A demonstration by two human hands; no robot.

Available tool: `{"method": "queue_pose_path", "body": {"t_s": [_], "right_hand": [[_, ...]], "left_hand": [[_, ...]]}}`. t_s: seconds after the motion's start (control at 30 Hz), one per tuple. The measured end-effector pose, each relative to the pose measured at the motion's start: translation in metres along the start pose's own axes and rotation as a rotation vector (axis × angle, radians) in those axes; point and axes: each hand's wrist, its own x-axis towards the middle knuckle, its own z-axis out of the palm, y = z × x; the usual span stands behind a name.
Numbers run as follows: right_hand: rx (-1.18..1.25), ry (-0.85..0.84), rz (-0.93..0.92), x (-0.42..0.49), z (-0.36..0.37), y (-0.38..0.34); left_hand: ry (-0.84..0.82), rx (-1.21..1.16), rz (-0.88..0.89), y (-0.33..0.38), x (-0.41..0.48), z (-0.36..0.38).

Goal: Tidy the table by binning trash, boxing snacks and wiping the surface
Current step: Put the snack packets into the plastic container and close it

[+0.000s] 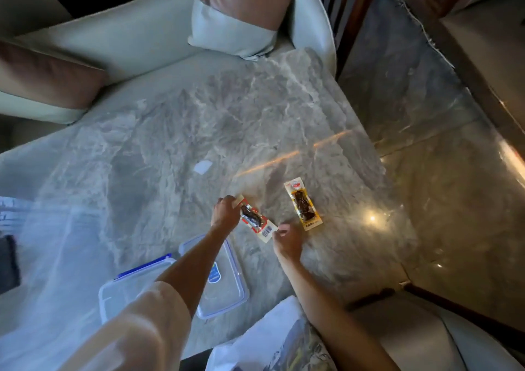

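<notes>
Head view: a pale sleeve (136, 322) filled the lower left of the frame, nearest the lens; the forearm ran from it toward centre, crossing over a clear storage box (125, 288) and its clear blue-edged lid (227, 279), both on the grey marble table (176, 120). The left hand (225, 213) pinched the upper end of a red-trimmed snack packet (255, 220) just below frame centre; the right hand (287, 240) had its fingers curled at the packet's lower, barcoded end, touching or nearly so; firm grip could not be confirmed. A yellow-trimmed snack packet (303, 205) lay flat just right of them, apart from both hands. A small white scrap (203, 167) lay near the table's centre. Cushions (241, 15) sat on the seating at the upper edge.
</notes>
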Motion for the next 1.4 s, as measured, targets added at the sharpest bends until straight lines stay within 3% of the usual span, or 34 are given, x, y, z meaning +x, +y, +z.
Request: {"method": "queue_pose_path", "body": {"t_s": [0.3, 0.43, 0.57, 0.73, 0.87, 1.0, 1.1, 1.27, 1.4], "right_hand": [[0.181, -0.138, 0.025, 0.005, 0.001, 0.002], [0.248, -0.147, 0.037, 0.009, -0.02, 0.011], [0.343, -0.046, 0.025, 0.021, -0.044, 0.017], [0.298, 0.097, 0.013, 0.04, -0.07, 0.018], [0.229, 0.204, -0.007, 0.052, -0.081, 0.017], [0.14, 0.189, 0.063, 0.055, -0.078, 0.018], [0.09, 0.244, 0.118, 0.05, -0.074, 0.019], [-0.019, 0.29, 0.09, 0.049, -0.071, 0.018], [-0.048, 0.286, 0.058, 0.051, -0.071, 0.021]], "left_hand": [[-0.035, -0.287, -0.159, 0.001, -0.003, 0.002], [-0.058, -0.319, -0.12, 0.023, -0.002, 0.002], [-0.069, -0.306, 0.004, 0.069, 0.004, 0.012], [-0.041, -0.142, 0.127, 0.12, 0.011, 0.046], [-0.045, -0.057, 0.127, 0.132, 0.017, 0.071], [-0.079, 0.103, 0.141, 0.124, 0.02, 0.084], [-0.058, 0.085, 0.133, 0.121, 0.026, 0.087], [-0.05, 0.068, 0.158, 0.126, 0.03, 0.089], [-0.145, 0.191, 0.172, 0.127, 0.033, 0.084]]}}
